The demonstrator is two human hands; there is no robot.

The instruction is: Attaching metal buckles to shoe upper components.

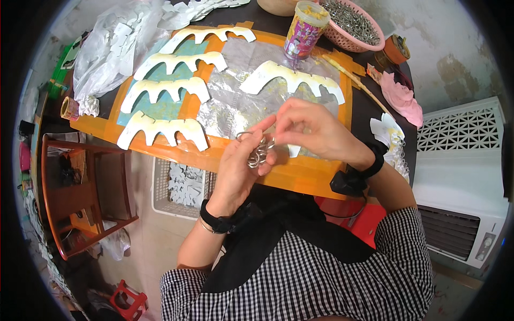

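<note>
My left hand (238,166) is closed around a small bunch of shiny metal rings (258,156), held above the near edge of the table. Just beside it, my right hand (318,131) has thumb and fingers pinched close to the rings; whatever is between its fingertips is too small to tell. Beyond the hands lies a white arched strip (289,74) with a yellowish coating on its upper edge. Several similar strips are laid in a column at the left, the nearest one (160,126) by the front edge. A white tip (294,150) shows below my right hand.
A tub (307,32) with yellow smears stands at the back, beside a pink basket (350,27) of metal pieces. A long stick (358,81) lies to the right. Clear bags (112,45) hold white pieces at the far left. A white crate (160,187) sits below the table.
</note>
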